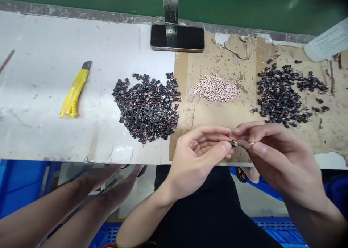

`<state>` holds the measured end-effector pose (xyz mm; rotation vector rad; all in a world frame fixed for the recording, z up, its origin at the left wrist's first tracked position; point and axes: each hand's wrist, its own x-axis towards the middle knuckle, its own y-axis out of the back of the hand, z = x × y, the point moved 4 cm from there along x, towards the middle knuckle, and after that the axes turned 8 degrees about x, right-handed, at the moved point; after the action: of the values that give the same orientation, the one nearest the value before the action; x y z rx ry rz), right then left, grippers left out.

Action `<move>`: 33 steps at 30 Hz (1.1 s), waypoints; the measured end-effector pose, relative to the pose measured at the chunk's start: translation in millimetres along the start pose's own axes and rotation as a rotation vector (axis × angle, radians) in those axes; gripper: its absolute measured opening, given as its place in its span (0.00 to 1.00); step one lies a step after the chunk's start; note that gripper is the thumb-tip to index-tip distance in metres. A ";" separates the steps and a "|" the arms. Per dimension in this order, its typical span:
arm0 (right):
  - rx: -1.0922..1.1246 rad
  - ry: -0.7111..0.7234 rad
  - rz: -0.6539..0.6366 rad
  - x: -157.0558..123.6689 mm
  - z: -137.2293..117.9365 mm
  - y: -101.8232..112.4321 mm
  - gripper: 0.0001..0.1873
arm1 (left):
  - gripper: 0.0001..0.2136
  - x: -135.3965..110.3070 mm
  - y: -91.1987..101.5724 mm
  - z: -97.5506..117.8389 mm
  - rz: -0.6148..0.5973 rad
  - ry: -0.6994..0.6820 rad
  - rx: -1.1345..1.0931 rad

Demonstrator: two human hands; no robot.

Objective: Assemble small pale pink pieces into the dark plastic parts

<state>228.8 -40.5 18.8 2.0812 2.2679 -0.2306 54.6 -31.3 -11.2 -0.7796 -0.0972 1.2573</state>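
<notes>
Thumb and fingers of my left hand (195,162) pinch a small black part (233,143) with a metallic-looking end. Facing it, my right hand (288,164) holds a tiny pale copper-coloured piece (251,143) between thumb and forefinger. A narrow gap separates the two pieces. A bit of red shows by my left fingertips. Both hands are over the table's front edge. Beyond them lies a heap of tiny pinkish pieces (216,88) on cardboard. Small black parts form a large pile (148,110) to the left and another pile (280,95) to the right.
A yellow utility knife (74,92) lies on the white tabletop (40,139) at left. At the back, a phone (187,37) rests against a metal post (170,5). A whitish container (330,41) stands back right. Someone's legs (81,197) are below the table at left.
</notes>
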 end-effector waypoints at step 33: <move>-0.069 0.051 -0.124 13.9 -20.5 -14.5 0.08 | 0.06 -3.3 -1.9 11.8 -0.078 0.069 -0.143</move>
<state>214.3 -25.0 38.1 1.9377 2.4012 -0.1035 49.5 -28.9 -0.2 -0.9334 -0.1614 1.1576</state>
